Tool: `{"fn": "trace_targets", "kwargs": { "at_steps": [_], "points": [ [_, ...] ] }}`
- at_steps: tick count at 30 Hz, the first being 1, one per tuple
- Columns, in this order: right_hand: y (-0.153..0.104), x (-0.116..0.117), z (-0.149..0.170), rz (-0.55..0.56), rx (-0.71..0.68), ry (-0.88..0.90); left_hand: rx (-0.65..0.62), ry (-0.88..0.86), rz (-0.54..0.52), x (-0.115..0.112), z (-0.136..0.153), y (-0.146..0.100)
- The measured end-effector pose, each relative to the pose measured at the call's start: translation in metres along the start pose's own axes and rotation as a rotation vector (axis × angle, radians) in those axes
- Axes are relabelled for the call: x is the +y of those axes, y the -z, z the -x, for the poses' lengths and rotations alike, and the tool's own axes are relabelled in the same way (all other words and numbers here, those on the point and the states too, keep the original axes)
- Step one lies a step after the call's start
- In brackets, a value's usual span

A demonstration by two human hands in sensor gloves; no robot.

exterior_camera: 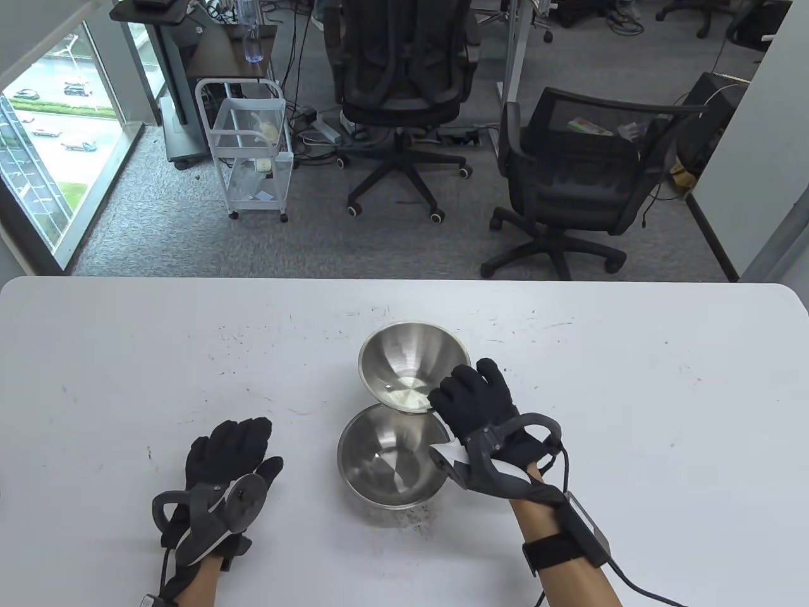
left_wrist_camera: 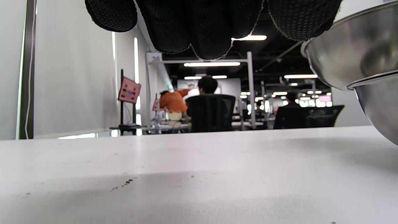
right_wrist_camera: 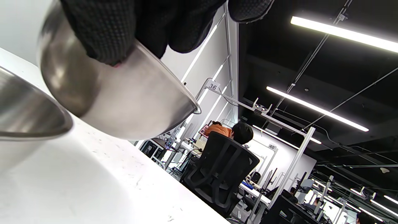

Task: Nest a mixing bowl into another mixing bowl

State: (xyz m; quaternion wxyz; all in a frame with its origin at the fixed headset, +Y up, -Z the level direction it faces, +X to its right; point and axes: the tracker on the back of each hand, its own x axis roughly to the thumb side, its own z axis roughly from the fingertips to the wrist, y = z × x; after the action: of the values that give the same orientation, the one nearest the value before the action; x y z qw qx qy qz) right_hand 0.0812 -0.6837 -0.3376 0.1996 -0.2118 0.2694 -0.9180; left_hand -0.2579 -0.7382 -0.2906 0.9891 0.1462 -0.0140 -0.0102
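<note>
**Observer:** Over the middle of the table (exterior_camera: 126, 354), your right hand (exterior_camera: 481, 404) has the far mixing bowl (exterior_camera: 404, 367) by its right-hand rim. It's lifted and tipped, with its near edge hanging over the far rim of the near mixing bowl (exterior_camera: 389, 465).

**Operator:** So how far along am I?

**Observer:** I'd judge about halfway. The pick-up is done: the right wrist view shows gloved fingers (right_wrist_camera: 99, 34) curled over the rim with the steel wall below them, and the base clear of the tabletop. The nesting itself is not done. From the left wrist view the carried bowl sits above and partly overlapping the one below, but whether the two rims touch I cannot tell.

**Operator:** And my left hand?

**Observer:** Your left hand (exterior_camera: 231, 452) rests on the table, well to the left of the near bowl, holding nothing, fingers loosely extended and lying side by side. It isn't steadying anything.

**Operator:** What's left, then?

**Observer:** You need to bring the carried bowl back toward you until it is centred over the near one, level it, lower it in, then let go. The near bowl stands upright and open on the table, so nothing blocks the way in.

**Operator:** Anything to watch?

**Observer:** Probably the tilt. If the leading edge catches the lower rim, the near bowl could slide on that smooth surface, since nothing holds it.
</note>
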Motion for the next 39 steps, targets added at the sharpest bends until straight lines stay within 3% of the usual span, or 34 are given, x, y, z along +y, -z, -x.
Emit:
{"fn": "trace_targets", "kwargs": {
  "at_steps": [8,16,39],
  "points": [
    [-0.033,-0.023,-0.012,0.027,-0.021,0.032,-0.008,-0.012,0.007,-0.002,-0.002,0.000],
    [-0.057,-0.027,-0.026,0.030,-0.066,0.016,-0.014,-0.014,0.007,-0.002,-0.003,0.000],
    [-0.073,-0.018,-0.058,0.004,-0.188,-0.046,-0.016,-0.025,0.009,-0.003,-0.003,0.000]
  ]
}}
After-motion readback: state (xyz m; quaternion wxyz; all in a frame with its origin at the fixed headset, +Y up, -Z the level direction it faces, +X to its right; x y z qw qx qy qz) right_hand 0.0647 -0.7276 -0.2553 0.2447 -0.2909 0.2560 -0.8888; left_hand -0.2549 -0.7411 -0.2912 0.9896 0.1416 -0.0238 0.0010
